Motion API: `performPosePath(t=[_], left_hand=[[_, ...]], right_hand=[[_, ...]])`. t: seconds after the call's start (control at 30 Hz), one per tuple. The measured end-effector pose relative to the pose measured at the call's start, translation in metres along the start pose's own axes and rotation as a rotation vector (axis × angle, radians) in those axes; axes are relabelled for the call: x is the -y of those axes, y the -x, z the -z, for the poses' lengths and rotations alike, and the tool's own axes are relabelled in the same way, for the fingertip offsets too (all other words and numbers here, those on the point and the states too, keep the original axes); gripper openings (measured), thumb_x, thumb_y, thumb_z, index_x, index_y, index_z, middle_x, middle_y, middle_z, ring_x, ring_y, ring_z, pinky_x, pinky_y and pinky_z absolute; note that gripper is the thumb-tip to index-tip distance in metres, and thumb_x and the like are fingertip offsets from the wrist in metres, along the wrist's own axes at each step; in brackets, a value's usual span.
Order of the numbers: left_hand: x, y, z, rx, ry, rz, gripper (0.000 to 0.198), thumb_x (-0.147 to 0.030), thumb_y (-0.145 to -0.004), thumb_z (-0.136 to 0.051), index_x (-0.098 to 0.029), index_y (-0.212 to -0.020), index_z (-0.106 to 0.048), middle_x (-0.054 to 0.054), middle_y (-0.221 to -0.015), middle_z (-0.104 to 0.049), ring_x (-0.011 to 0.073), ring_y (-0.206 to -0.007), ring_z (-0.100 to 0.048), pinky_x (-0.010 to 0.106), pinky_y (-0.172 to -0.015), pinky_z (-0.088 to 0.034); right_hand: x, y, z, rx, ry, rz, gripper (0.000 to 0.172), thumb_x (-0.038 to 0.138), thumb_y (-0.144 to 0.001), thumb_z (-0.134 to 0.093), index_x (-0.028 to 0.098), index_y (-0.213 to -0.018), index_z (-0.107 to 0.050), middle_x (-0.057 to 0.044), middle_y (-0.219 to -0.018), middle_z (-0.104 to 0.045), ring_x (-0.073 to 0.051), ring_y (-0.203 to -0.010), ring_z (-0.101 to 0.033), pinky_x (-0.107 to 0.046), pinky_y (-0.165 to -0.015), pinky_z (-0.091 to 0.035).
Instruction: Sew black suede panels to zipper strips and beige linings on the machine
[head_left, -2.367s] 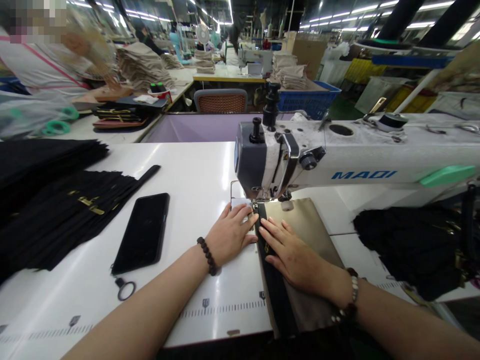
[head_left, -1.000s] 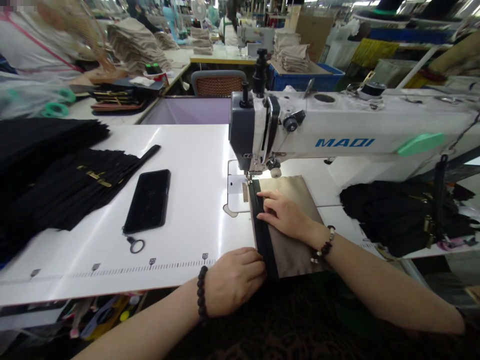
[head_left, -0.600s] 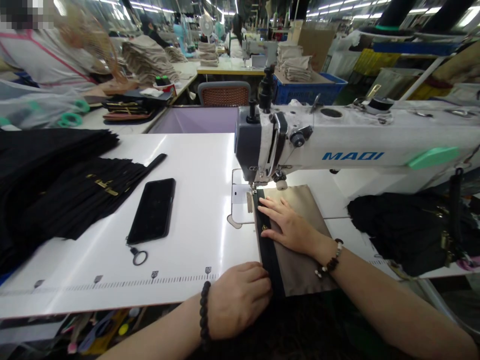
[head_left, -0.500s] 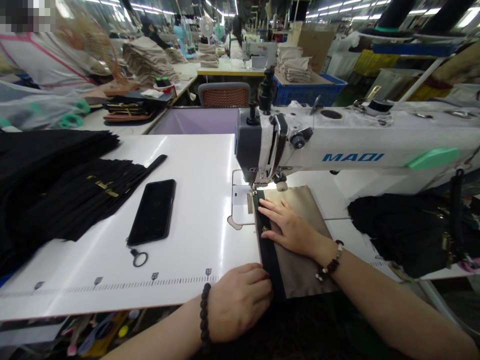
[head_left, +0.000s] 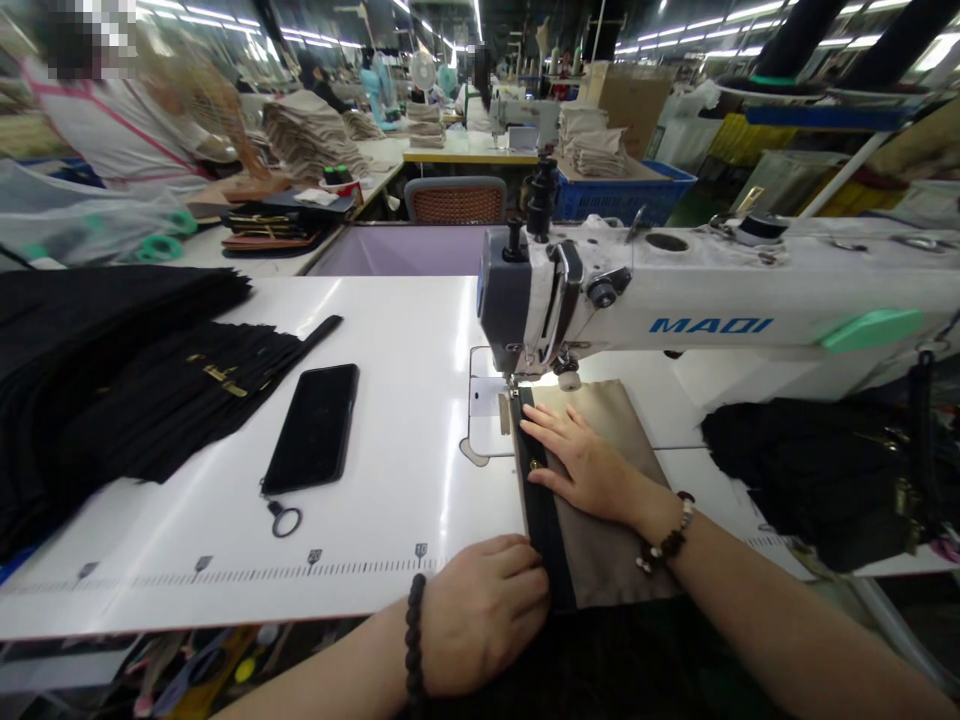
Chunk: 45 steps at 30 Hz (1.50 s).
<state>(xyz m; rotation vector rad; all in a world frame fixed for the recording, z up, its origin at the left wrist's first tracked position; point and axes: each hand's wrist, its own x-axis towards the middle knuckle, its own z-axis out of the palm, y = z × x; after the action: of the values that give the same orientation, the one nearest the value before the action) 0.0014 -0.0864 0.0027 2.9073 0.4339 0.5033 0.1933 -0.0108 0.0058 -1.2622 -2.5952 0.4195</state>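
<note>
A taupe fabric panel (head_left: 619,550) lies on the sewing machine bed, with a black zipper (head_left: 551,545) along its left side. On the zipper sits a small gold puller (head_left: 534,465). The far end of the strip is under the presser foot (head_left: 514,385) of the white sewing machine (head_left: 720,290). My right hand (head_left: 581,460) rests flat on the panel, fingers stretched toward the needle area and touching the zipper. At the near end, my left hand (head_left: 487,610) has its fingers curled round the zipper's left edge; its fingertips are hidden.
A black phone (head_left: 313,430) with a ring strap lies on the white table (head_left: 397,400). Black zippered pieces (head_left: 187,390) are piled at left, and more black pieces (head_left: 810,470) lie at right. Behind the table stands a chair (head_left: 456,200). A co-worker (head_left: 120,130) is at far left.
My view has shifted slightly, so the scene sits a little lower and to the right. Both hands and the panel keep about the same place against the machine.
</note>
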Motion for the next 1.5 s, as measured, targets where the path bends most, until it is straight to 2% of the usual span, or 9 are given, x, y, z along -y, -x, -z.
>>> performPosePath(t=[0.23,0.37,0.53,0.6,0.7,0.77,0.83,1.1,1.5], left_hand=[[0.001,0.0,-0.002,0.007,-0.038,-0.008,0.021,-0.018,-0.089,-0.041,-0.016,-0.07,-0.049,0.003,-0.077,-0.055,0.0144,-0.08,-0.051,0.028,-0.076,-0.046],[-0.005,-0.002,-0.001,0.09,-0.064,-0.011,0.019,-0.022,-0.088,-0.045,-0.017,-0.071,-0.051,0.002,-0.077,-0.056,0.0135,-0.079,-0.052,0.026,-0.076,-0.046],[0.011,0.009,0.022,0.174,-0.125,0.038,0.021,-0.032,-0.089,-0.045,-0.02,-0.076,-0.056,0.003,-0.086,-0.06,0.0123,-0.087,-0.054,0.024,-0.085,-0.044],[0.03,0.027,0.046,0.07,-0.2,0.195,0.021,-0.03,-0.09,-0.043,-0.018,-0.081,-0.058,0.005,-0.09,-0.061,0.0135,-0.088,-0.056,0.028,-0.086,-0.045],[0.051,0.065,0.088,-0.229,-0.327,0.519,0.021,-0.024,-0.09,-0.04,-0.014,-0.088,-0.06,0.007,-0.091,-0.063,0.016,-0.085,-0.058,0.032,-0.079,-0.05],[0.059,0.088,0.108,-0.283,-0.359,0.663,0.021,-0.022,-0.089,-0.041,-0.014,-0.092,-0.06,0.008,-0.094,-0.063,0.0167,-0.085,-0.059,0.032,-0.077,-0.051],[0.065,0.104,0.116,-0.291,-0.379,0.696,0.02,-0.022,-0.088,-0.043,-0.016,-0.094,-0.061,0.007,-0.096,-0.063,0.0167,-0.086,-0.06,0.031,-0.078,-0.052],[0.069,0.115,0.105,-0.292,-0.43,0.656,0.026,-0.037,-0.087,-0.043,-0.02,-0.095,-0.062,0.006,-0.098,-0.064,0.0195,-0.085,-0.063,0.033,-0.079,-0.053],[0.069,0.112,0.1,-0.285,-0.397,0.637,0.023,-0.033,-0.088,-0.044,-0.019,-0.095,-0.061,0.007,-0.096,-0.064,0.0188,-0.084,-0.062,0.032,-0.078,-0.053]], right_hand=[[0.0,0.0,0.001,-0.011,0.017,0.006,0.054,0.038,-0.084,-0.046,0.014,-0.131,-0.035,-0.011,-0.139,-0.032,-0.023,-0.129,-0.026,-0.051,-0.105,-0.021],[-0.001,0.002,-0.004,-0.031,0.044,0.028,0.054,0.037,-0.085,-0.043,0.017,-0.133,-0.033,-0.01,-0.139,-0.031,-0.023,-0.129,-0.026,-0.054,-0.104,-0.022],[-0.024,0.007,-0.033,-0.155,0.094,0.098,0.057,0.043,-0.082,-0.045,0.024,-0.134,-0.033,-0.008,-0.136,-0.036,-0.027,-0.126,-0.032,-0.057,-0.101,-0.025],[-0.035,0.004,-0.044,-0.207,0.117,0.136,0.06,0.046,-0.08,-0.046,0.026,-0.135,-0.031,-0.007,-0.136,-0.036,-0.029,-0.125,-0.033,-0.058,-0.1,-0.027],[-0.036,0.003,-0.043,-0.194,0.121,0.137,0.061,0.046,-0.08,-0.047,0.026,-0.135,-0.031,-0.007,-0.137,-0.035,-0.029,-0.126,-0.032,-0.058,-0.1,-0.027],[-0.027,0.004,-0.032,-0.123,0.106,0.103,0.056,0.044,-0.082,-0.044,0.023,-0.133,-0.034,-0.008,-0.137,-0.035,-0.026,-0.126,-0.031,-0.057,-0.102,-0.025],[-0.016,0.004,-0.02,-0.053,0.078,0.058,0.053,0.042,-0.084,-0.042,0.02,-0.133,-0.035,-0.009,-0.138,-0.033,-0.024,-0.128,-0.029,-0.055,-0.103,-0.023],[-0.002,0.001,-0.001,-0.034,-0.042,0.005,0.055,0.04,-0.083,-0.047,0.017,-0.131,-0.036,-0.012,-0.138,-0.033,-0.024,-0.129,-0.027,-0.054,-0.105,-0.017],[0.0,0.002,0.0,0.009,-0.019,-0.019,0.055,0.04,-0.083,-0.046,0.017,-0.132,-0.034,-0.009,-0.14,-0.03,-0.023,-0.13,-0.024,-0.053,-0.106,-0.015]])
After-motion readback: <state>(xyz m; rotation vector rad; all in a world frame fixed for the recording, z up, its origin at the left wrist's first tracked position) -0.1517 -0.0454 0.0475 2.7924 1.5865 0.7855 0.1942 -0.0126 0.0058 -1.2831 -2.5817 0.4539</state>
